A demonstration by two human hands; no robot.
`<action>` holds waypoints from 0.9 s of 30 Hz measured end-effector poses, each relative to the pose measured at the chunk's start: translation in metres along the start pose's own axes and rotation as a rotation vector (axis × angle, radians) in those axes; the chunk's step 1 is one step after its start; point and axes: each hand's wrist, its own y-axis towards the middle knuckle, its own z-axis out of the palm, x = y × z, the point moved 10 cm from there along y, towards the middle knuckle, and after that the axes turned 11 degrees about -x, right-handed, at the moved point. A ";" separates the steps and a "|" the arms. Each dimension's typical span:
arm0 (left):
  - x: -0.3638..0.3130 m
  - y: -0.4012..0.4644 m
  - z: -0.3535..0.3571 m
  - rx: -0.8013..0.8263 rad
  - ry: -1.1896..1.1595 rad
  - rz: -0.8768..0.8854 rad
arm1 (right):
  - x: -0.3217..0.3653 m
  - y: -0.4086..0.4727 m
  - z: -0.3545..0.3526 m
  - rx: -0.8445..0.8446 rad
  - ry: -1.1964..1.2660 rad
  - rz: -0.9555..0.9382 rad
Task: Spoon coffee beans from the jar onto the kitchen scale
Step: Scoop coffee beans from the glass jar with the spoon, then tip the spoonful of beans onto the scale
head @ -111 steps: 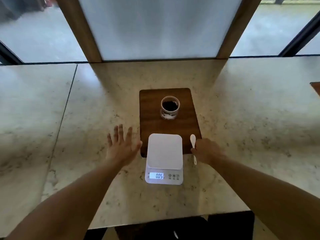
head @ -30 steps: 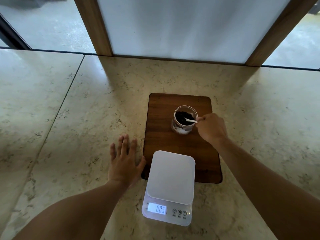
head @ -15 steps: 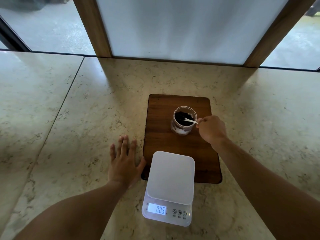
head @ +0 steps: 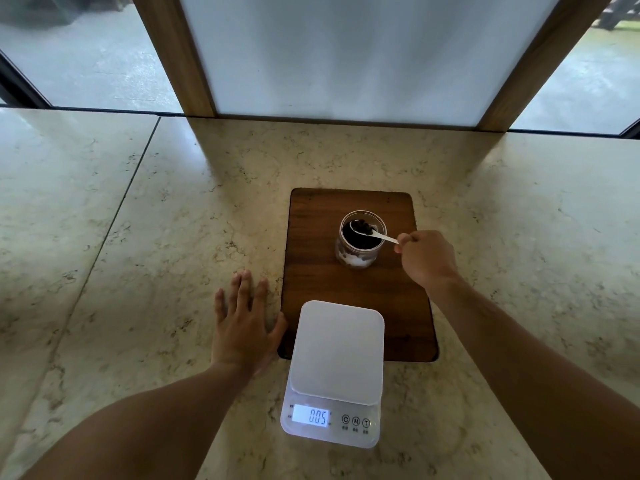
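Observation:
A clear jar (head: 360, 258) holding dark coffee beans stands on a brown wooden board (head: 318, 278). My right hand (head: 424, 258) grips the handle of a small white spoon (head: 372, 233); its bowl, loaded with several beans, sits at the jar's mouth. A white kitchen scale (head: 337, 355) lies nearer to me, overlapping the board's front edge, its platform bare and its display reading 005. My left hand (head: 244, 327) rests flat on the stone counter, fingers spread, its thumb touching the board's left corner.
The beige stone counter (head: 138, 271) stretches wide to both sides, with a seam line on the left. Behind the board rises a frosted panel (head: 346, 53) between two wooden posts, flanked by windows.
The spoon's bowl has risen from inside the jar to its mouth, now carrying beans. My left hand and the scale have stayed put.

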 end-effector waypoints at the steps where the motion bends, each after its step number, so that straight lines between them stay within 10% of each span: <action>1: 0.000 0.000 0.000 0.001 -0.003 -0.002 | 0.001 -0.001 -0.002 0.001 0.011 -0.005; 27: 0.002 0.001 0.003 -0.007 0.007 -0.018 | -0.057 -0.111 -0.001 0.156 0.016 -0.128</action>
